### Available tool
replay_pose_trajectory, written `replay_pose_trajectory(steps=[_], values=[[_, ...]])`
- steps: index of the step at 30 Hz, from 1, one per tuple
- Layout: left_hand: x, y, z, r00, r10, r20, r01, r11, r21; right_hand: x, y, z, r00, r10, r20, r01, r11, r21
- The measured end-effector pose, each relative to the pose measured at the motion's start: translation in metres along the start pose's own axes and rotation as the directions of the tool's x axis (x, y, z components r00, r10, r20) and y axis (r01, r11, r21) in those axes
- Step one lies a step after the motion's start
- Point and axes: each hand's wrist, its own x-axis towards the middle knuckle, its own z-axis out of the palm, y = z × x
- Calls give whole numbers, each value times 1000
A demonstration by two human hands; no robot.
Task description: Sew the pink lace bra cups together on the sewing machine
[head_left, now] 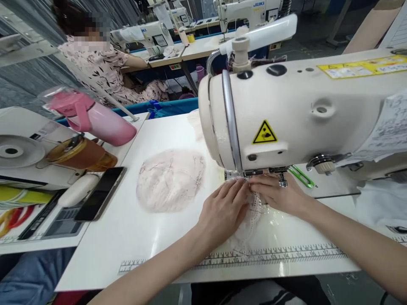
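Both my hands lie flat on a piece of white lace fabric (249,224) under the head of a cream sewing machine (295,110). My left hand (222,209) presses the lace from the left, fingertips close to the presser foot (251,173). From the right, my right hand (278,195) rests on the lace just in front of the needle area. A rounded pile of pale pink lace pieces (170,180) sits on the white table (127,237) to the left of my hands.
A pink bottle (95,118), a brown tumbler (79,154) and a dark phone (100,192) lie at the left. Green snips (302,177) rest behind my right hand. A ruler strip (270,254) runs along the table's front edge. Another person (98,59) sits at the back left.
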Motion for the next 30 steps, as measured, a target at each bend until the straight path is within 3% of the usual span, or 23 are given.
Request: replay_pose_trajectory(steps=[6,14,19,26,30], values=[[10,-14,9,1000,29,2,-29,999,22,-3,1,6,980,162,119,-170,984,55],[13,-24,12,999,41,0,-41,999,-23,-3,0,0,967,235,102,-239,971,27],[13,-24,12,999,43,-17,-44,999,-22,0,-1,-2,975,206,88,-209,978,24],[13,-24,13,1000,30,-5,-30,999,-14,-4,1,7,956,276,98,-286,952,108],[14,-22,12,999,27,21,-27,1000,1,-6,4,14,976,208,60,-213,971,108]])
